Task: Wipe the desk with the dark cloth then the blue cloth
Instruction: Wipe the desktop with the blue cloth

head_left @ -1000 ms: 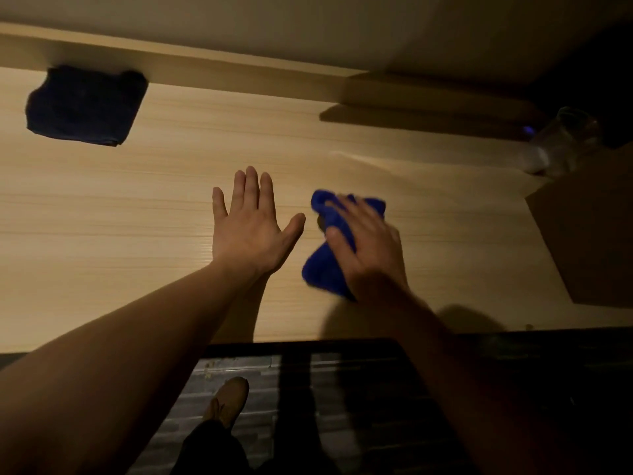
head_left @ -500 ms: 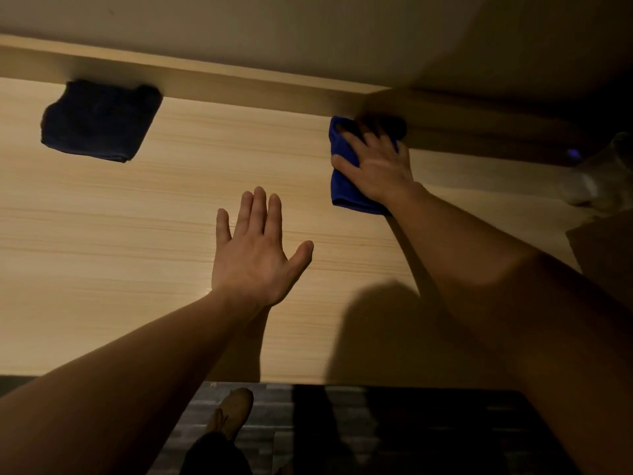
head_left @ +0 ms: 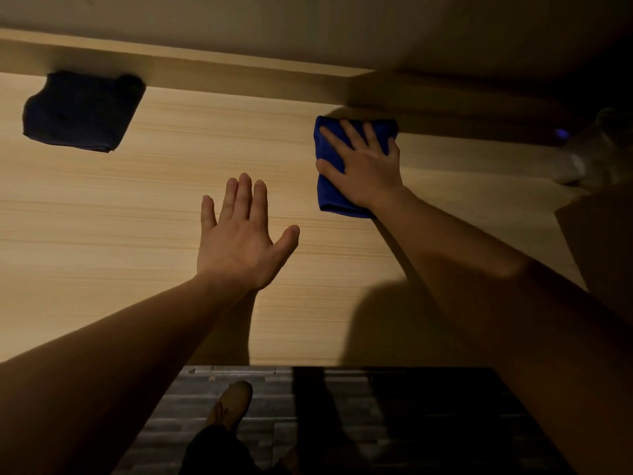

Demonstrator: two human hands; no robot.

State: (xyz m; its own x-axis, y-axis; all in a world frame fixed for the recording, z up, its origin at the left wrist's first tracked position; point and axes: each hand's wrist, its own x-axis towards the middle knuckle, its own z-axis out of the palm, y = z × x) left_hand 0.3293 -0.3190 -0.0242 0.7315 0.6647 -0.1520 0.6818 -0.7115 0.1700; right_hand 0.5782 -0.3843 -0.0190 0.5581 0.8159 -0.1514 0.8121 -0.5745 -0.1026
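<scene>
Across most of the view spreads a pale wooden desk (head_left: 137,234) with a fine straight grain, lit warmly and falling into shadow toward the right. Along its far edge runs a raised wooden ledge (head_left: 205,68) against the wall. Below the near edge lies a dark striped floor (head_left: 191,406), where one tan shoe (head_left: 236,401) shows.

Both bare forearms reach in from the bottom corners. At the far left of the desk, tucked against the ledge, sits the dark cloth (head_left: 82,111), folded into a rough square, untouched and well apart from both hands. Toward the right, close to the ledge, lies the blue cloth (head_left: 329,193), folded and flat on the wood.

Pressing down on the blue cloth is the right hand (head_left: 366,166), palm flat, fingers spread over the fabric, thumb along its left edge. Near the middle of the desk rests the left hand (head_left: 239,238), flat and empty, fingers together, thumb splayed to the right, between the two cloths. At the far right edge something pale and blurred (head_left: 568,169) stands in the shadow; I cannot tell what it is.
</scene>
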